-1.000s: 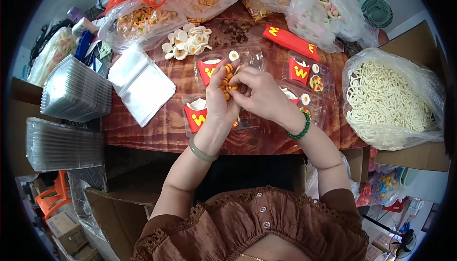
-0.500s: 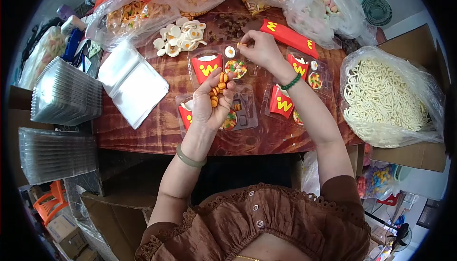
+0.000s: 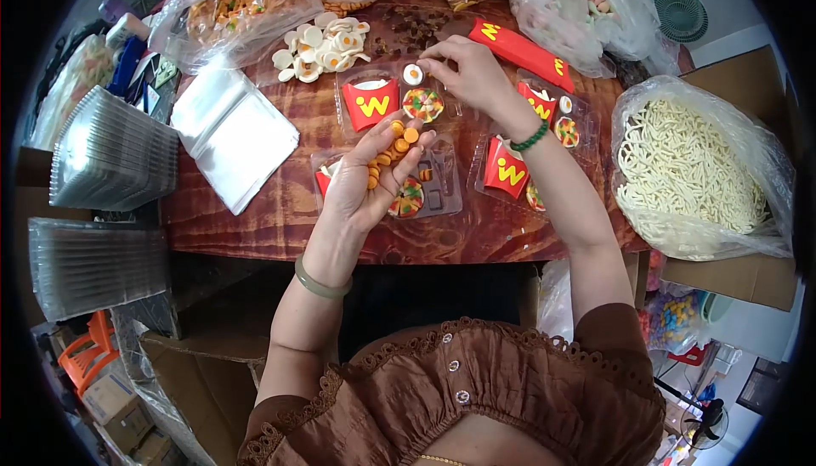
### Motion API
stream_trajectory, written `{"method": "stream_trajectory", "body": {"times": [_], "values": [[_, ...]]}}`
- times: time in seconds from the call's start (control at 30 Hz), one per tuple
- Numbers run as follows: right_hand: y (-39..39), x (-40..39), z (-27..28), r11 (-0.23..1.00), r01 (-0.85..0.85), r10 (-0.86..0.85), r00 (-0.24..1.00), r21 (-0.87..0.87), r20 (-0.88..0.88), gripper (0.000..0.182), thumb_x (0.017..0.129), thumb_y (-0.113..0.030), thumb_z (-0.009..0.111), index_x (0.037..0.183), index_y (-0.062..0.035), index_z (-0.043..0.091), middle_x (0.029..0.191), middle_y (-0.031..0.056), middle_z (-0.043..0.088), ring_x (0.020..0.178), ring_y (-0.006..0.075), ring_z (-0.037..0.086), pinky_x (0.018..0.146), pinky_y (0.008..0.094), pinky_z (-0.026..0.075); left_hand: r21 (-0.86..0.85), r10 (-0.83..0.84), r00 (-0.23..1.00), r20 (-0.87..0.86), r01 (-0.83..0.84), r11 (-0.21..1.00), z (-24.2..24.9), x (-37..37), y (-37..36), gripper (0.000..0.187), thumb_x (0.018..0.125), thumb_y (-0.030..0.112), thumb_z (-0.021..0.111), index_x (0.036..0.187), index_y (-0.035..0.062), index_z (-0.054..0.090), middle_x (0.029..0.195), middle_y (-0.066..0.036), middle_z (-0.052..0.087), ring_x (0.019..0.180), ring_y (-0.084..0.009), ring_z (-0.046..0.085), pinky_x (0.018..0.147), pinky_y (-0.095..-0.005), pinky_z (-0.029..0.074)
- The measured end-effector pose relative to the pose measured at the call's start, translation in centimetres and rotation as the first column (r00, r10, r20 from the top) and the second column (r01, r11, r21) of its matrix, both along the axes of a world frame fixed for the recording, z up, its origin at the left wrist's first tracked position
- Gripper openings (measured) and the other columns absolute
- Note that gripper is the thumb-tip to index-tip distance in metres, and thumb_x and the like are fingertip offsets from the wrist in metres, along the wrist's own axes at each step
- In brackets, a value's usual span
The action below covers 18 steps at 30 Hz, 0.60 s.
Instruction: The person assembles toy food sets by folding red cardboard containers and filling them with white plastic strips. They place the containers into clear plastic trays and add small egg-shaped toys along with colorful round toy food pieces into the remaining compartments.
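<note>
My left hand [image 3: 367,181] is cupped palm up, holding several small orange-and-brown toy burgers [image 3: 396,148]. It hovers over a clear blister tray [image 3: 450,179] with a toy pizza [image 3: 409,198] and a partly hidden red fries box. My right hand [image 3: 470,79] is bent over the upper middle tray, its fingertips close together beside a toy fried egg [image 3: 413,74]; whatever they hold is hidden. That tray also has a red fries box [image 3: 371,104] with a yellow mark and a round toy pizza [image 3: 423,104]. To the right, two more trays hold red fries boxes [image 3: 507,169].
White egg pieces [image 3: 321,48] lie piled at the back. Stacked clear trays [image 3: 115,147] and plastic sleeves [image 3: 238,143] are on the left. A bag of cream strands [image 3: 693,177] sits in a carton on the right. Flattened red boxes [image 3: 523,54] and filled bags line the back.
The orange piece seen at my right fingertips no longer shows, and that hand has shifted slightly beside the egg. My left hand has tilted and its fingers have opened more around the burgers.
</note>
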State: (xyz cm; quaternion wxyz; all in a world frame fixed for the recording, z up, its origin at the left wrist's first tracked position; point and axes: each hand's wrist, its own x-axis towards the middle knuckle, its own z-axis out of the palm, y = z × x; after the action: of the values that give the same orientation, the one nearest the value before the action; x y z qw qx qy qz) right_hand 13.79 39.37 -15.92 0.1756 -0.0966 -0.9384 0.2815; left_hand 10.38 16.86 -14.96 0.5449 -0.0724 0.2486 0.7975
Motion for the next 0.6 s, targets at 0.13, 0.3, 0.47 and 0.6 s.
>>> {"method": "stream_trajectory", "body": {"times": [0.13,0.3,0.47,0.6], "values": [[-3.3,3.1,4.1,0.817,-0.448,0.500,0.864,-0.363,0.060,0.024,0.080,-0.015,0.068,0.101,-0.0036,0.066,0.087,0.0081,0.063,0.081,0.0155,0.061,0.071,0.0272,0.048,-0.043,-0.033,0.997,-0.066,0.031,0.999,-0.5,0.2,-0.2,0.034,0.092,0.007,0.050,0.125,-0.0027,0.045,0.111,-0.013,0.057,0.099,-0.0221,0.061,0.083,-0.0274,0.056],[-5.7,5.0,4.3,0.895,-0.427,0.436,0.899,-0.131,0.050,0.020,0.078,-0.008,0.065,0.097,-0.0018,0.063,0.084,0.0076,0.066,0.077,0.0146,0.063,0.066,0.0281,0.049,-0.073,-0.022,0.997,-0.077,0.017,0.997,-0.9,1.0,0.0,0.026,0.092,0.007,0.051,0.115,-0.0034,0.053,0.107,-0.013,0.059,0.096,-0.0200,0.062,0.084,-0.0268,0.056],[-6.0,6.5,4.1,0.884,-0.111,0.154,0.986,-0.454,0.059,0.011,0.081,-0.007,0.063,0.091,-0.0012,0.063,0.084,0.0068,0.066,0.075,0.0137,0.063,0.065,0.0271,0.050,-0.100,0.000,0.997,-0.079,-0.008,0.995,-1.2,0.8,-1.6,0.026,0.091,0.006,0.051,0.115,-0.0047,0.051,0.109,-0.016,0.059,0.101,-0.0267,0.061,0.085,-0.0279,0.056],[-5.7,6.1,-0.5,0.941,-0.254,0.251,0.967,-0.225,-0.042,0.012,0.081,-0.010,0.065,0.090,-0.0021,0.064,0.084,0.0082,0.064,0.075,0.0185,0.063,0.066,0.0295,0.049,-0.110,0.050,0.994,-0.101,-0.061,0.992,-1.1,1.3,-3.2,0.030,0.092,0.005,0.050,0.120,-0.0052,0.046,0.110,-0.018,0.059,0.105,-0.0309,0.060,0.086,-0.0288,0.055]]}}
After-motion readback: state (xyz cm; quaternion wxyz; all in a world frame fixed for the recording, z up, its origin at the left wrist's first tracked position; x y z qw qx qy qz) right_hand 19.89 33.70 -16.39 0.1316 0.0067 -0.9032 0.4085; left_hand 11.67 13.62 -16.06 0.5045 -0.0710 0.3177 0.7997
